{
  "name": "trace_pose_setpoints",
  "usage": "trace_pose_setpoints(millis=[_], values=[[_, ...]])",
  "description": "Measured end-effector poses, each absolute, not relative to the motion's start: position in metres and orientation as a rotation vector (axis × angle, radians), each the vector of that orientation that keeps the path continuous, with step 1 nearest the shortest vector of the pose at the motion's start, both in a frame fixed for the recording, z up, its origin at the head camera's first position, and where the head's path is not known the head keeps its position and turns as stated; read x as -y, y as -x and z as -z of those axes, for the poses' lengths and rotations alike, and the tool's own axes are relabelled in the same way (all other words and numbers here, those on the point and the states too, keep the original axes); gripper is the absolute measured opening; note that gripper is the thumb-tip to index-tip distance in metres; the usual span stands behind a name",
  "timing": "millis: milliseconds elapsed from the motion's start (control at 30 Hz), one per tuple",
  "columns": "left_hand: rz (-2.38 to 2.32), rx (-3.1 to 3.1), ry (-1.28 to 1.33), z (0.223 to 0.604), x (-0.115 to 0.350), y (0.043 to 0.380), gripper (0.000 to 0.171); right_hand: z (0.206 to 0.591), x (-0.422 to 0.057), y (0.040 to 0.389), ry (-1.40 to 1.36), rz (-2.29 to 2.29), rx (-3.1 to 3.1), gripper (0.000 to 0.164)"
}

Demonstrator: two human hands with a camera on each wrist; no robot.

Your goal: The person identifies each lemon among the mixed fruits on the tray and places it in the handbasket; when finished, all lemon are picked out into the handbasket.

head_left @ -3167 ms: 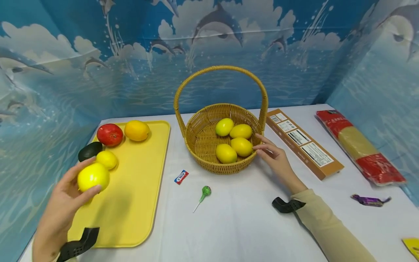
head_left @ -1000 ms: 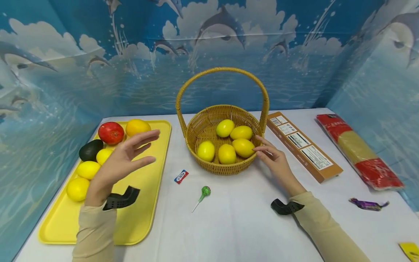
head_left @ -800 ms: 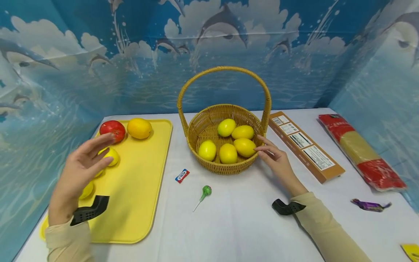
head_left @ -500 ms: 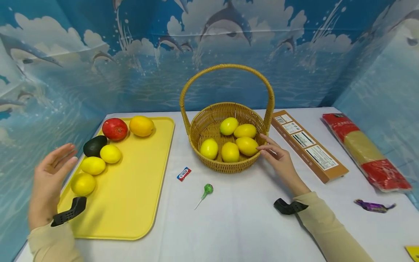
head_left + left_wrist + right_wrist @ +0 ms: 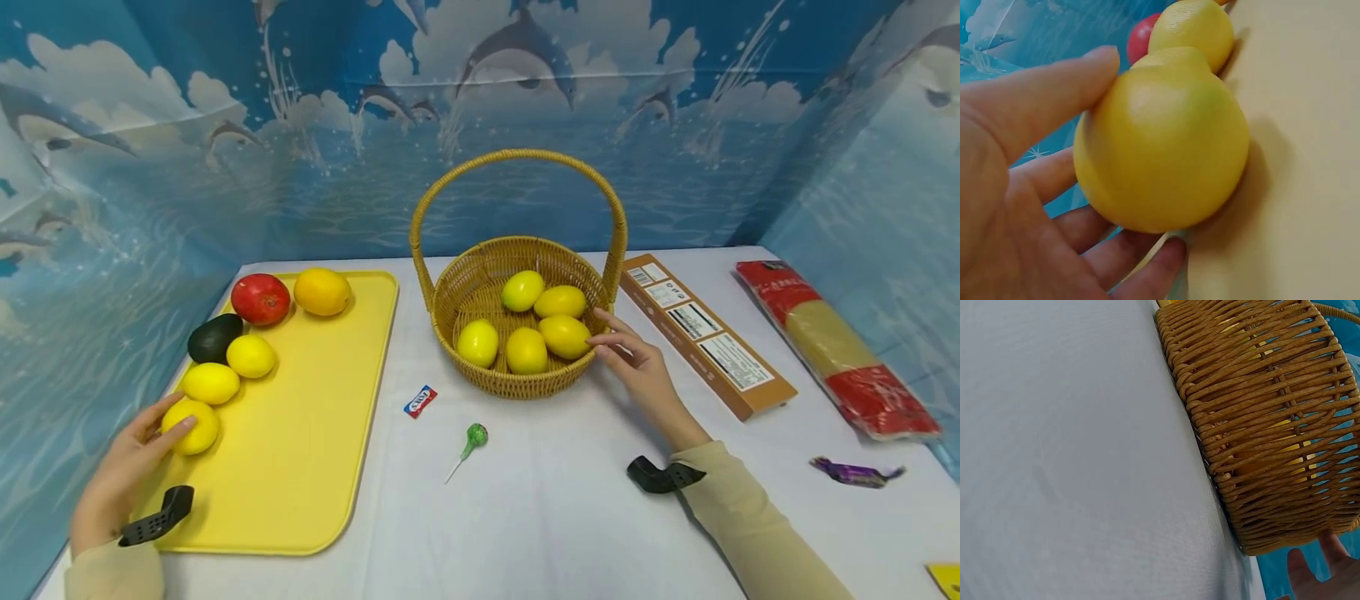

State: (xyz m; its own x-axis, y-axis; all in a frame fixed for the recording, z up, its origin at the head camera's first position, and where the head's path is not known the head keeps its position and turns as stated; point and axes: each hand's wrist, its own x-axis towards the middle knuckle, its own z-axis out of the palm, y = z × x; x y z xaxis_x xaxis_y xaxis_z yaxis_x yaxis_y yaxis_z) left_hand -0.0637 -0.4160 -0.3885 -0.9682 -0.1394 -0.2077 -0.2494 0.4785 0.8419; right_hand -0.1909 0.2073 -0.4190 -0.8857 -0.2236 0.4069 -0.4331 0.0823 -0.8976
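Note:
My left hand [image 5: 123, 467] reaches over the near left part of the yellow tray [image 5: 300, 450], thumb and fingers around the nearest lemon [image 5: 197, 429]. In the left wrist view the thumb lies on one side of that lemon [image 5: 1166, 150] and the fingers curl on the other. Two more lemons, one of them the middle lemon [image 5: 212, 383], sit beyond it on the tray. My right hand [image 5: 641, 375] touches the right rim of the wicker basket [image 5: 517, 383] with extended fingers. Several lemons [image 5: 527, 350] lie inside the basket. In the right wrist view two fingertips [image 5: 1332, 544] meet the basket's woven edge.
An avocado [image 5: 215, 338], a red fruit [image 5: 260, 300] and an orange-yellow fruit [image 5: 322, 292] share the tray. A wrapped candy [image 5: 420, 402] and a lollipop [image 5: 476, 437] lie before the basket. Rightward are a long box [image 5: 701, 329], a red-gold packet [image 5: 836, 346] and a purple candy [image 5: 857, 472].
The lemon my left hand held earlier now lies at the basket's front left. Emptied, that hand moved back left and down to another lemon on the tray. The right hand stayed at the rim.

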Motion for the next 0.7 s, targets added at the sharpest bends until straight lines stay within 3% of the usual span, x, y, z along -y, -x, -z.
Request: trace_pose_setpoints(millis=[267,400,500,700], values=[[-1.492,-2.633,0.511,0.394,0.404,0.058,0.078,0.421,-0.21,0.192,-0.662,-1.894,2.193,0.018],[-1.685,-2.58,0.593,0.39,0.398,0.054,0.074,0.42,-0.208,0.193,-0.663,-1.912,2.178,0.017],[-1.948,-2.489,0.46,0.38,0.388,0.053,0.067,0.421,-0.207,0.193,-0.661,-1.919,2.174,0.017],[-2.111,-2.426,-0.102,0.338,0.328,0.069,0.06,0.423,-0.207,0.192,-0.648,-1.921,2.177,0.017]])
